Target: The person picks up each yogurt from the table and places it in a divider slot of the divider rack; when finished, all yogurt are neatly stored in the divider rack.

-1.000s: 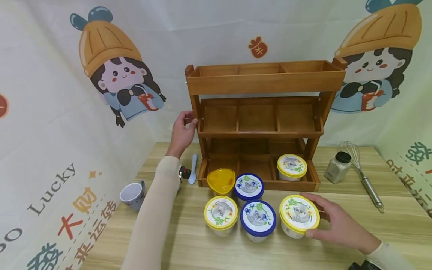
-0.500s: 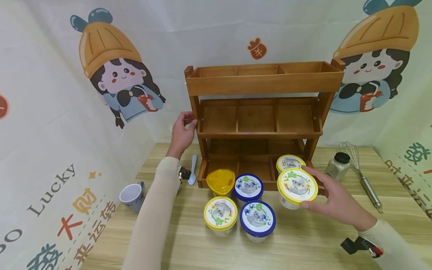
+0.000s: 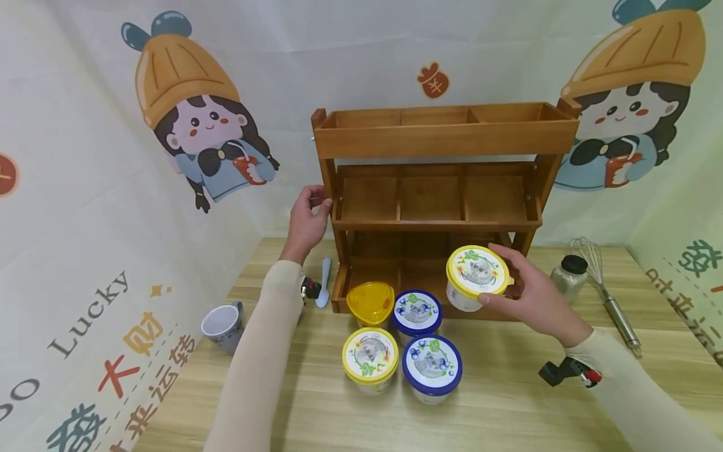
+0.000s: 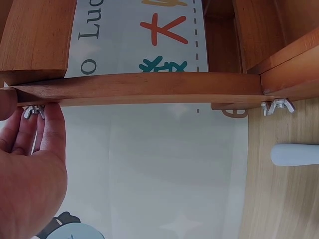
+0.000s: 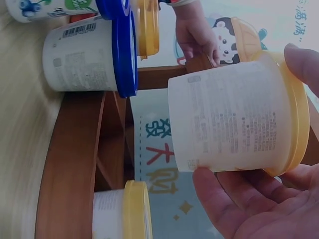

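Observation:
My right hand (image 3: 533,295) holds a white tub with a yellow lid (image 3: 477,271) in front of the lower right of the wooden rack (image 3: 440,143). In the right wrist view, fingers and thumb grip this tub (image 5: 229,117) above the table. Another yellow-lidded tub (image 5: 122,214) sits in the bottom tier; the held one hides it in the head view. My left hand (image 3: 307,223) grips the rack's left side post (image 4: 149,89), thumb on one side and fingers on the other, by a wing nut (image 4: 34,110). The middle tier (image 3: 432,194) has three compartments with nothing in them.
Two blue-lidded tubs (image 3: 432,367), a yellow-lidded tub (image 3: 369,358) and a tub with a translucent yellow lid (image 3: 369,301) stand before the rack. A mug (image 3: 222,326) and pale blue spoon (image 3: 324,282) lie left; a jar (image 3: 569,276) and whisk (image 3: 612,307) lie right.
My right hand has lifted the yellow-lidded tub off the table and carried it up, forward and slightly left to the rack. The left hand has stayed on the post.

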Available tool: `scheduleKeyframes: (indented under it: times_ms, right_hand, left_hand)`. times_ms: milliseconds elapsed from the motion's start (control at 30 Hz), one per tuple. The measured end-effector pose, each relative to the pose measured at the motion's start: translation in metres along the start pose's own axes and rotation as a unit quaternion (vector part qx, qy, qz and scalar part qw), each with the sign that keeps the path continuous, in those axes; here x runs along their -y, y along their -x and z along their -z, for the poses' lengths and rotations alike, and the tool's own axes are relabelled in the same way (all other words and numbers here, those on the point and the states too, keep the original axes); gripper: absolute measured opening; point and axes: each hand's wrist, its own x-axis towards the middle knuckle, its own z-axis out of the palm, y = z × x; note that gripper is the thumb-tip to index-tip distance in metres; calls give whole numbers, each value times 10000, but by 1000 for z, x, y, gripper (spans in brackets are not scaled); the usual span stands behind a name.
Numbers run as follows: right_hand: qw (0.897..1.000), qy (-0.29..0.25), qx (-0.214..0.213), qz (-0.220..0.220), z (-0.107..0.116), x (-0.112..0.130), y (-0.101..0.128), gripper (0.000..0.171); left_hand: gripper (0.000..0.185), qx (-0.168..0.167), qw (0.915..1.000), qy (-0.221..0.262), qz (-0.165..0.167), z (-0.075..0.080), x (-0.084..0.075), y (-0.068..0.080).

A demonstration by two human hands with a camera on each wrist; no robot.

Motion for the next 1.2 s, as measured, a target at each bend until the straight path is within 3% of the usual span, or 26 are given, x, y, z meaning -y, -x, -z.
scheduleKeyframes:
  times_ms: [767, 1200]
  right_hand:
    - [9979, -62, 6, -647, -34, 2, -51, 100]
    - [9972, 314, 97, -664, -68, -19, -73, 100]
  left_hand:
    - [32, -4, 9999, 10, -161, -2, 0, 0]
    - [32, -60, 9999, 22, -154, -2, 0, -1]
